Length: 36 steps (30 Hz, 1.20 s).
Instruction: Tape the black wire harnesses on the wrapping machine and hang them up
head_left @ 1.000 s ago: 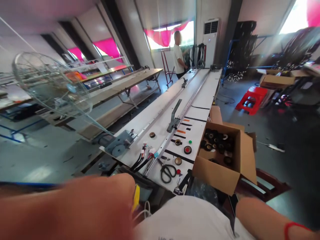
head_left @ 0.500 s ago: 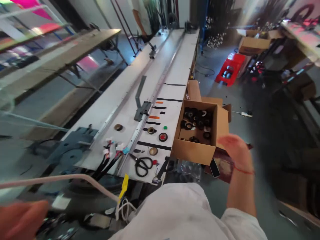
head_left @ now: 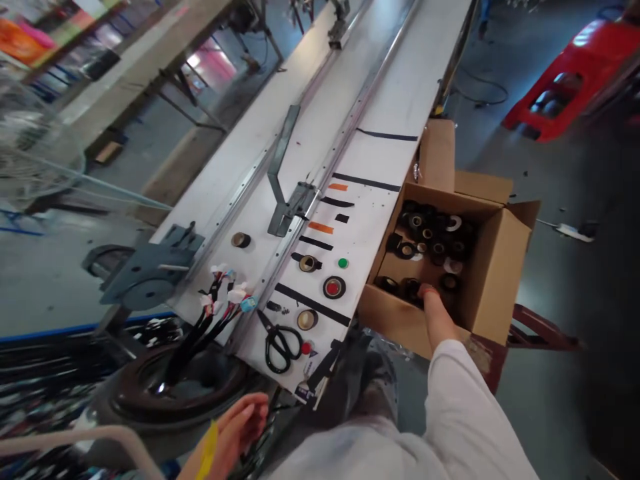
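Note:
My right hand (head_left: 429, 292) reaches down into an open cardboard box (head_left: 497, 267) of black tape rolls (head_left: 417, 220); its fingers are hidden among the rolls at the near side. Near the front end of the white table, my left hand (head_left: 245, 420) hovers with fingers curled, and whether it holds anything does not show. Black-handled scissors (head_left: 283, 347) lie on the table (head_left: 325, 143) beside a tan tape roll (head_left: 307, 319). A cable bundle (head_left: 205, 327) with white connectors rests over the table's near end.
A metal rail (head_left: 345, 137) runs along the table, with a grey clamp (head_left: 299, 200) on it. A grey plate fixture (head_left: 150, 277) sits at the left edge. Below it stands a round tub (head_left: 125, 393). A red stool (head_left: 575, 80) is on the floor at the right.
My right hand has moved from beside the box down into it. My left hand has come in from the lower left toward the table's near end. The view has shifted closer to the table.

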{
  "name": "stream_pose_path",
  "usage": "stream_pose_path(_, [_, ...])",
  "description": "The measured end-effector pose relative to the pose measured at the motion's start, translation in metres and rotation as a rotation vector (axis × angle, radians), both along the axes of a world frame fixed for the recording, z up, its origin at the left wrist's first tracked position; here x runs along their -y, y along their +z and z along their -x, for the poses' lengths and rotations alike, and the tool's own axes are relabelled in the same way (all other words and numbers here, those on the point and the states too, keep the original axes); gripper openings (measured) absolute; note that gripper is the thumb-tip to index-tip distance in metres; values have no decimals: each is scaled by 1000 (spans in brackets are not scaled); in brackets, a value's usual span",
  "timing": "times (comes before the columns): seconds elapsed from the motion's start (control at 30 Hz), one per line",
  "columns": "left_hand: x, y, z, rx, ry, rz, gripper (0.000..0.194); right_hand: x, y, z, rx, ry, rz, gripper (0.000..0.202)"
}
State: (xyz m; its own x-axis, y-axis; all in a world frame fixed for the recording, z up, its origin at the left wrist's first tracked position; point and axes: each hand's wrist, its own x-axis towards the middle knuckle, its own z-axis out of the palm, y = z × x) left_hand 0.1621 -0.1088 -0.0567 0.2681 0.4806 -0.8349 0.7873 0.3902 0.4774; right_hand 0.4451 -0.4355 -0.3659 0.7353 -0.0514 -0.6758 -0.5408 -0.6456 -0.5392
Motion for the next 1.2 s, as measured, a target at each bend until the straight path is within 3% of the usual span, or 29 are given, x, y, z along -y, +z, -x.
stream_pose_path(0.1, [-16,5,3,61,-13,-85,51,2,2,-9,-132,-38,84,18])
stream_pose_path(0.2, [-22,3,0,139,-73,-98,54,1,33,-2,-93,-95,67,17])
stream_pose_path(0.27, [-20,-2,-6,170,-172,-38,57,-9,71,17,-39,-200,-123,26])
stream_pose_path(0.33, [-17,-6,-14,235,-294,32,60,-32,120,48,-58,-289,-522,37])
stream_pose_path(0.4, [-12,-9,-22,356,-409,102,61,-68,173,89,-174,-266,-969,47])
stream_pose_path(0.43, [-10,-10,-23,440,-456,141,63,-91,198,111,-247,-208,-1117,49])
stream_pose_path(0.5, [-10,-9,-20,649,-498,217,74,-142,241,158,-353,-102,-1232,51])
stream_pose_path(0.6, [-23,-3,4,908,-393,272,97,-209,283,226,-253,-19,-1039,54])
stream_pose_path(0.67, [-43,2,32,952,-234,336,95,-239,298,262,-34,91,-856,56])
stream_pose_path(0.73, [-69,8,63,932,-32,467,79,-255,308,289,197,231,-737,58])
stream_pose_path(0.87, [-120,11,121,848,248,789,69,-279,331,322,553,453,-637,40])
stream_pose_path(0.93, [-139,7,142,800,301,891,73,-298,341,337,643,612,-647,27])
stream_pose_path(1.07, [-160,-8,175,738,345,962,80,-343,342,366,669,889,-630,30])
stream_pose_path(1.2, [-172,-19,204,818,293,773,67,-366,326,385,568,949,-570,27])
